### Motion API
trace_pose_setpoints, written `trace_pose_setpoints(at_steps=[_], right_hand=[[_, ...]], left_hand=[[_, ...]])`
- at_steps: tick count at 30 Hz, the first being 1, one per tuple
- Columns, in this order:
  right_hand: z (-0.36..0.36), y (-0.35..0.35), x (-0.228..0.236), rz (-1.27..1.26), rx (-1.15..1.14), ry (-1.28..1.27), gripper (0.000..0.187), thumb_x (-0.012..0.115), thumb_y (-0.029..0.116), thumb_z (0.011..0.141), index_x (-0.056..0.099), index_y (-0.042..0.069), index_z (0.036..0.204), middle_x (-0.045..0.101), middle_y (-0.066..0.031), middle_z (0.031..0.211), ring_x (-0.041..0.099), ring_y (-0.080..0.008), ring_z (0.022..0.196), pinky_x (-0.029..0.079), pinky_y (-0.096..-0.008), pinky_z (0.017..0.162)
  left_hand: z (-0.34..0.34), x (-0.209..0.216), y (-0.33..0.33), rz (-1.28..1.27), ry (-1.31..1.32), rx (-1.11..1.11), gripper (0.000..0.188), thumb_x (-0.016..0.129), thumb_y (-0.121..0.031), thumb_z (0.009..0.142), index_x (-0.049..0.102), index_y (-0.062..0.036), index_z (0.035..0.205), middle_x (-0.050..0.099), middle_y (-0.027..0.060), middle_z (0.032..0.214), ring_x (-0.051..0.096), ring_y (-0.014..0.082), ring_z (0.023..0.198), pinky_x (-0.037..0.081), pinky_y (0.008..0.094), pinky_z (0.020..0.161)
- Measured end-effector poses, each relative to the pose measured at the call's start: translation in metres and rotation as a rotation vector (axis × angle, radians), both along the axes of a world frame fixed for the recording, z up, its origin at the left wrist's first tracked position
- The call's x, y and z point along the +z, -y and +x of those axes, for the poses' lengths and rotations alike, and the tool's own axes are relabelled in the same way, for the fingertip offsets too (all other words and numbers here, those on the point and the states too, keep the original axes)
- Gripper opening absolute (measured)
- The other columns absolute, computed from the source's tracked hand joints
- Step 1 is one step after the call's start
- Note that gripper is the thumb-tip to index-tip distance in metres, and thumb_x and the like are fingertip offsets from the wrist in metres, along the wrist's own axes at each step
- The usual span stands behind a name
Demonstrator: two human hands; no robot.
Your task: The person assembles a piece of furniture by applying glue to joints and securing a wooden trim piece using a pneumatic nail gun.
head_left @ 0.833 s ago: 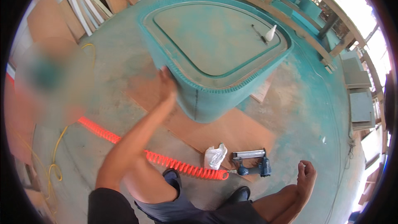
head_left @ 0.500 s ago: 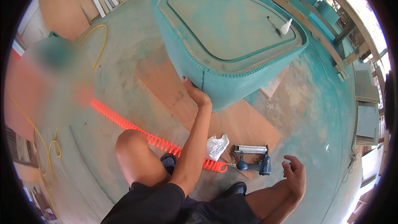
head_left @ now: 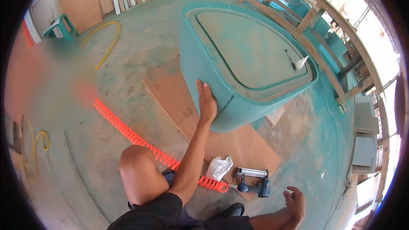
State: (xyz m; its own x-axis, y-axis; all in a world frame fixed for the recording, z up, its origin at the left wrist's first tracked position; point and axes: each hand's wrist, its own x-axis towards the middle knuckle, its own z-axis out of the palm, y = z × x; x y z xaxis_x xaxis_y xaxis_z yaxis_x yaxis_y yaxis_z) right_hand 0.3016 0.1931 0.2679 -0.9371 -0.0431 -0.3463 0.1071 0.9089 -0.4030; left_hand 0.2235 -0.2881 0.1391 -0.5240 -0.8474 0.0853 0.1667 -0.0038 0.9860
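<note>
My left hand [head_left: 207, 104] lies with outstretched fingers against the near-left side of a large teal, rounded-corner piece [head_left: 249, 113]. A dark streak marks that side just right of the hand. Along the piece's upper edge runs a row of small notches, with a grooved panel [head_left: 238, 51] inside it. On the panel rest a white squeeze bottle [head_left: 301, 62] and a dark pen [head_left: 290, 61]. My right hand [head_left: 295, 202] hangs at the lower right, fingers loosely bent and apart, holding nothing. Nearest to it is a blue nail gun [head_left: 253, 185] on the ground.
An orange coiled hose [head_left: 128, 131] runs to the nail gun, past a crumpled white bag [head_left: 219, 168]. Brown plywood [head_left: 230, 145] lies under the teal piece. Left are a yellow hose [head_left: 117, 38], a green stool [head_left: 68, 25] and a blurred area; a wooden frame [head_left: 309, 19] stands right.
The view has shifted, so the teal piece sits lower in it. My left hand has turned its fingers more upward along the side. The right hand stays empty near the nail gun.
</note>
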Motion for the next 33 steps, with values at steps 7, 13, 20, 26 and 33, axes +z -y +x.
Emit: trace_pose_setpoints(at_steps=[7, 13, 20, 26, 33], right_hand=[[-0.011, 0.058, -0.004, 0.077, 0.108, -0.079, 0.032, 0.077, 0.021, 0.089, 0.073, 0.004, 0.115, 0.067, -0.0138, 0.067, 0.064, -0.0250, 0.059, 0.050, -0.0380, 0.061], [-0.014, 0.067, -0.006, 0.123, 0.075, -0.034, 0.035, 0.078, 0.023, 0.088, 0.074, 0.007, 0.119, 0.070, -0.0137, 0.072, 0.065, -0.0232, 0.063, 0.051, -0.0397, 0.063], [-0.012, 0.058, -0.008, 0.207, 0.084, -0.043, 0.032, 0.075, 0.020, 0.090, 0.073, 0.004, 0.118, 0.067, -0.0094, 0.067, 0.063, -0.0172, 0.060, 0.049, -0.0356, 0.059], [-0.014, 0.068, -0.008, 0.267, 0.094, -0.089, 0.033, 0.075, 0.021, 0.089, 0.073, 0.004, 0.117, 0.069, -0.0113, 0.070, 0.065, -0.0201, 0.063, 0.050, -0.0373, 0.061], [-0.021, 0.099, -0.011, 0.181, 0.148, -0.037, 0.031, 0.075, 0.020, 0.090, 0.073, 0.004, 0.117, 0.064, -0.0094, 0.067, 0.061, -0.0190, 0.062, 0.048, -0.0370, 0.061]], left_hand=[[0.004, 0.055, -0.012, -0.202, -0.222, -0.001, 0.078, 0.020, -0.050, 0.112, 0.004, 0.0085, 0.161, 0.001, 0.0237, 0.171, 0.001, 0.0366, 0.159, 0.003, 0.0453, 0.129], [0.002, -0.020, -0.021, 0.080, -0.101, 0.145, 0.065, 0.027, -0.036, 0.114, 0.016, 0.0080, 0.160, 0.015, 0.0219, 0.170, 0.014, 0.0325, 0.158, 0.011, 0.0386, 0.128], [-0.010, -0.048, -0.035, 0.166, -0.106, 0.367, 0.048, 0.043, -0.020, 0.110, 0.046, 0.0084, 0.149, 0.046, 0.0250, 0.156, 0.032, 0.0327, 0.153, 0.025, 0.0385, 0.124], [-0.003, -0.045, -0.022, 0.002, 0.114, 0.349, 0.049, 0.045, -0.023, 0.109, 0.049, 0.0078, 0.147, 0.046, 0.0247, 0.155, 0.035, 0.0358, 0.150, 0.029, 0.0415, 0.122], [-0.003, -0.053, -0.036, 0.120, -0.007, 0.360, 0.048, 0.042, -0.024, 0.110, 0.050, 0.0043, 0.148, 0.048, 0.0211, 0.155, 0.041, 0.0332, 0.146, 0.034, 0.0397, 0.119]])
